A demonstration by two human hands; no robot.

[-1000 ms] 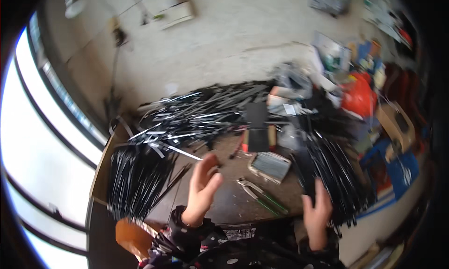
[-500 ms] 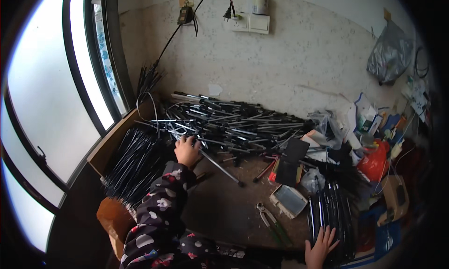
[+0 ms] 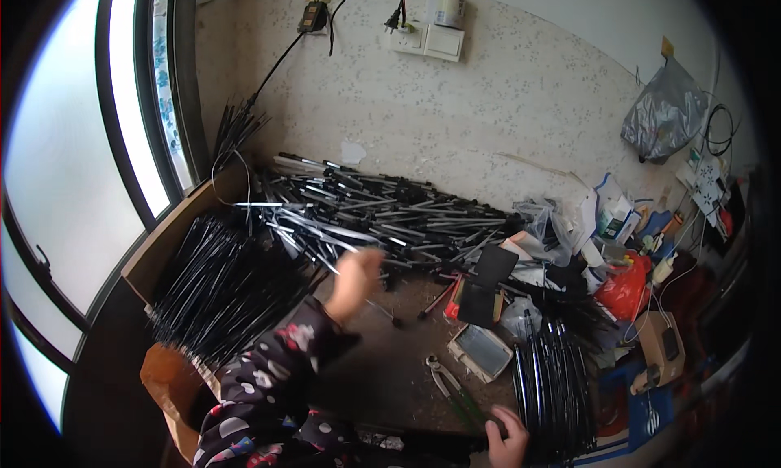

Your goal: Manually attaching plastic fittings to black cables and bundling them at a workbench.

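My left hand [image 3: 355, 285] is raised over the middle of the dark worktop, smeared by motion. Its fingers look bent, but whether they hold anything cannot be made out. A pale, shiny strip [image 3: 321, 227] runs from the rod pile toward its fingertips. Beneath and beside the hand lies a thin rod with a dark tip [image 3: 395, 321]. My right hand [image 3: 508, 442] is at the lower edge, thumb apart from the curled fingers, nothing visible in it. It is beside the green-handled pliers [image 3: 452, 393] and left of a bundle of glossy black rods [image 3: 555, 391].
A heap of silver-and-black rods [image 3: 407, 216] lies along the wall. Black rods [image 3: 215, 289] fill the left side by a wooden board [image 3: 183, 224]. A small open box [image 3: 482, 352], a black flat case [image 3: 484, 293], a red bag [image 3: 625, 287] and a cardboard piece [image 3: 659, 350] crowd the right.
My left hand has lifted off the rod pile and moved right. My right hand has left the black rod bundle and shifted left toward the pliers' handles. The whole view has shifted slightly.
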